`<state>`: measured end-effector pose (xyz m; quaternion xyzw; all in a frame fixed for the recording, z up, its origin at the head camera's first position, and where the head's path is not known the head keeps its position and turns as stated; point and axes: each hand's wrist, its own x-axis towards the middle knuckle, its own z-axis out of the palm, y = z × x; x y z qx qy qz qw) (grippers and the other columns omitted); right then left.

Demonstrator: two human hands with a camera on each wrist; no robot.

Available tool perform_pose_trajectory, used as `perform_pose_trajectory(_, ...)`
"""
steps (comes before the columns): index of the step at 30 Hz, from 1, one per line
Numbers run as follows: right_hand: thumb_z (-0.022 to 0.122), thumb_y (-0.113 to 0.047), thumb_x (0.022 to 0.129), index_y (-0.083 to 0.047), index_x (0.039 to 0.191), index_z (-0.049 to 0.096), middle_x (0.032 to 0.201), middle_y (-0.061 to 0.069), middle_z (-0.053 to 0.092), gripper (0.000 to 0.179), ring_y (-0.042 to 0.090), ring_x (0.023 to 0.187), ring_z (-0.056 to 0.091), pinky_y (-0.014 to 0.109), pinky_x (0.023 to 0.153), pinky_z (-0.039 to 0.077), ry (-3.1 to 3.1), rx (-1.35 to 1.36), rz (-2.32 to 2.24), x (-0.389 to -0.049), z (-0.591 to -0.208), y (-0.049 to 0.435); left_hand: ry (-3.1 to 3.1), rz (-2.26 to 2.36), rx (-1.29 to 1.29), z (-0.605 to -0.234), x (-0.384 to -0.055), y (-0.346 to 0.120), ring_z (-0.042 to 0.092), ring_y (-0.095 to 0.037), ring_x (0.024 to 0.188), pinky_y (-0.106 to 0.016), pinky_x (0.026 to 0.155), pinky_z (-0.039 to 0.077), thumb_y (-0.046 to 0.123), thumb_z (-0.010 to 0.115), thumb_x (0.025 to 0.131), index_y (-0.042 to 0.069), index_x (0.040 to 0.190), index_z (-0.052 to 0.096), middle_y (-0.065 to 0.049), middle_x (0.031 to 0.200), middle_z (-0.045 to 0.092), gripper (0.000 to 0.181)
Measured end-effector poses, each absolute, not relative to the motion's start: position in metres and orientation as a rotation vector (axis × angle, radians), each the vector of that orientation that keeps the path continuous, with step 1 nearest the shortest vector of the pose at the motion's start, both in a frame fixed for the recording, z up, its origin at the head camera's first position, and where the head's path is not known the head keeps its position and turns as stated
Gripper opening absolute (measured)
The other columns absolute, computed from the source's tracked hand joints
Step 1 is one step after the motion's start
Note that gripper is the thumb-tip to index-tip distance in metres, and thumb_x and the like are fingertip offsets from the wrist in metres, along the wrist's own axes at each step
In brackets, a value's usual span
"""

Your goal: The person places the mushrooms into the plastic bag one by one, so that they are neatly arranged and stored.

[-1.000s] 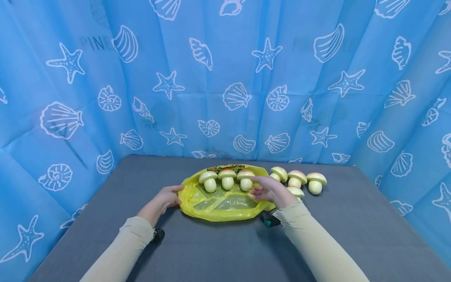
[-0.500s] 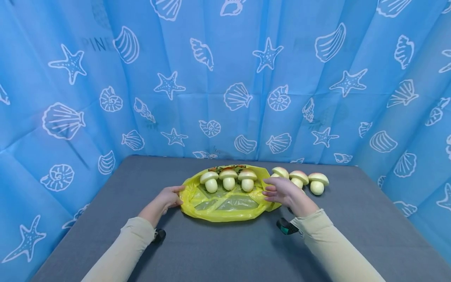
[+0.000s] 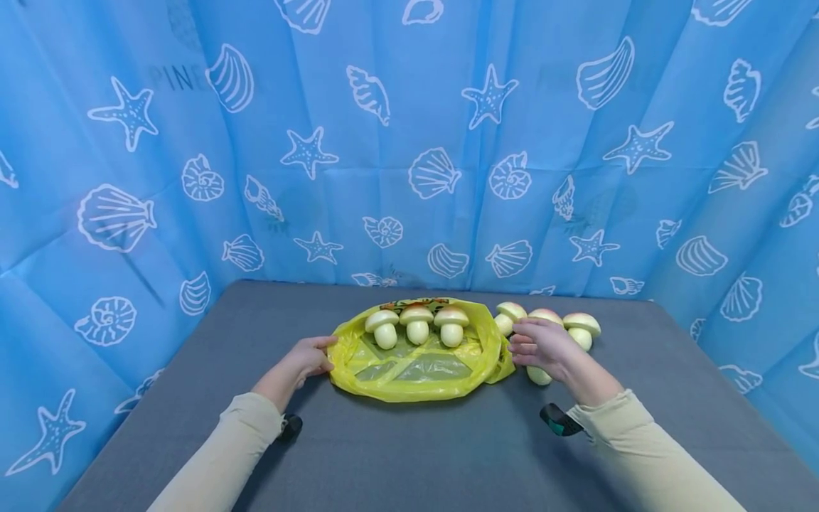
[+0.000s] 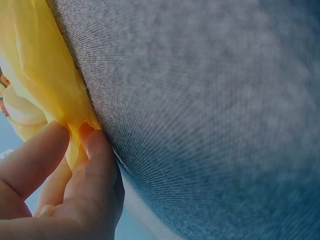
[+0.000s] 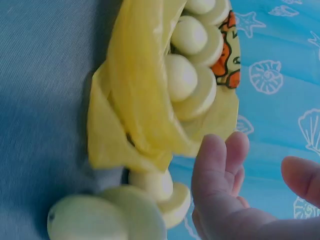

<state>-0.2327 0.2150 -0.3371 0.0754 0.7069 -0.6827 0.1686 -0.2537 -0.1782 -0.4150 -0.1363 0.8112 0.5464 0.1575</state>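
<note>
Left grip (image 3: 302, 359) pinches the left edge of the yellow bag (image 3: 409, 392); bag lies on bench (image 3: 409, 455), three mushrooms (image 3: 418, 331) inside. Right grip (image 3: 547, 348): widely parted, holding nothing, beside loose mushrooms (image 3: 581, 323).

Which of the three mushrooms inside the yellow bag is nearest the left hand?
The leftmost mushroom in the head view; the middle mushroom and right mushroom in the bag lie farther from the left hand.

Bright head view, soft shadows on table (image 3: 397, 462); dimmer, blurrier wrist views.
</note>
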Motion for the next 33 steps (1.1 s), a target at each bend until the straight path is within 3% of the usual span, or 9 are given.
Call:
perform_pose_trajectory(4,0.045,-0.013,0.101,0.008,0.151,0.006,0.111,0.014,0.049,0.067,0.010,0.076,0.062,0.031,0.075,0.054,2.061,0.244,-1.941,-0.231,-0.334,0.225,2.328,1.555,-0.396,-0.414,-0.254,-0.178,0.039,-0.036,0.133,-0.042,0.097,0.045,-0.016,0.053,0.087,0.004,0.147,0.041,-0.026,0.150,0.034,0.064)
perform_pose_trajectory(7,0.047,-0.017,0.101,0.005,0.152,0.010,0.122,0.019,0.048,0.066,0.011,0.080,0.063,0.033,0.076,0.054,2.155,0.258,-1.895,-0.230,-0.334,0.230,2.332,1.551,-0.400,-0.414,-0.254,-0.178,0.040,-0.036,0.131,-0.043,0.097,0.045,-0.016,0.053,0.087,0.003,0.147,0.041,-0.026,0.149,0.035,0.064)
perform_pose_trajectory(12,0.046,-0.022,0.102,0.004,0.153,0.014,0.147,0.030,0.029,0.066,0.033,0.114,0.054,0.034,0.082,0.052,2.363,0.211,-1.788,-0.228,-0.339,0.236,2.331,1.551,-0.407,-0.415,-0.254,-0.178,0.041,-0.036,0.130,-0.043,0.097,0.045,-0.016,0.053,0.087,0.003,0.147,0.042,-0.026,0.148,0.036,0.064)
perform_pose_trajectory(15,0.049,-0.022,0.101,0.005,0.151,0.019,0.137,0.029,0.041,0.064,0.038,0.118,0.048,0.036,0.081,0.049,2.489,0.161,-1.741,-0.227,-0.346,0.239,2.322,1.566,-0.418,-0.415,-0.255,-0.177,0.041,-0.036,0.130,-0.043,0.097,0.045,-0.016,0.054,0.087,0.004,0.146,0.042,-0.026,0.148,0.037,0.064)
perform_pose_trajectory(19,0.055,-0.019,0.099,0.004,0.149,0.028,0.127,0.023,0.046,0.061,0.032,0.112,0.047,0.041,0.086,0.045,2.609,0.122,-1.704,-0.226,-0.358,0.243,2.320,1.568,-0.423,-0.415,-0.255,-0.177,0.041,-0.036,0.130,-0.043,0.097,0.045,-0.016,0.054,0.087,0.004,0.146,0.043,-0.026,0.148,0.037,0.064)
perform_pose_trajectory(24,0.057,-0.016,0.098,0.006,0.147,0.029,0.144,0.032,0.031,0.061,0.046,0.129,0.032,0.054,0.102,0.033,2.687,0.011,-1.623,-0.223,-0.369,0.248,2.329,1.556,-0.414,-0.414,-0.254,-0.177,0.040,-0.037,0.131,-0.043,0.096,0.045,-0.015,0.054,0.088,0.004,0.147,0.041,-0.026,0.148,0.036,0.063)
perform_pose_trajectory(28,0.061,-0.017,0.096,0.008,0.146,0.031,0.150,0.033,0.024,0.063,0.054,0.135,0.020,0.063,0.106,0.025,2.767,-0.116,-1.484,-0.221,-0.376,0.256,2.334,1.548,-0.411,-0.413,-0.253,-0.177,0.040,-0.037,0.131,-0.042,0.095,0.045,-0.014,0.054,0.089,0.004,0.147,0.041,-0.026,0.149,0.035,0.062)
perform_pose_trajectory(33,0.065,-0.016,0.093,0.009,0.145,0.033,0.149,0.033,0.026,0.066,0.055,0.135,0.019,0.067,0.104,0.024,2.816,-0.223,-1.394,-0.224,-0.386,0.264,2.330,1.546,-0.418,-0.413,-0.252,-0.177,0.041,-0.036,0.131,-0.042,0.095,0.045,-0.013,0.054,0.089,0.004,0.147,0.041,-0.026,0.149,0.035,0.062)
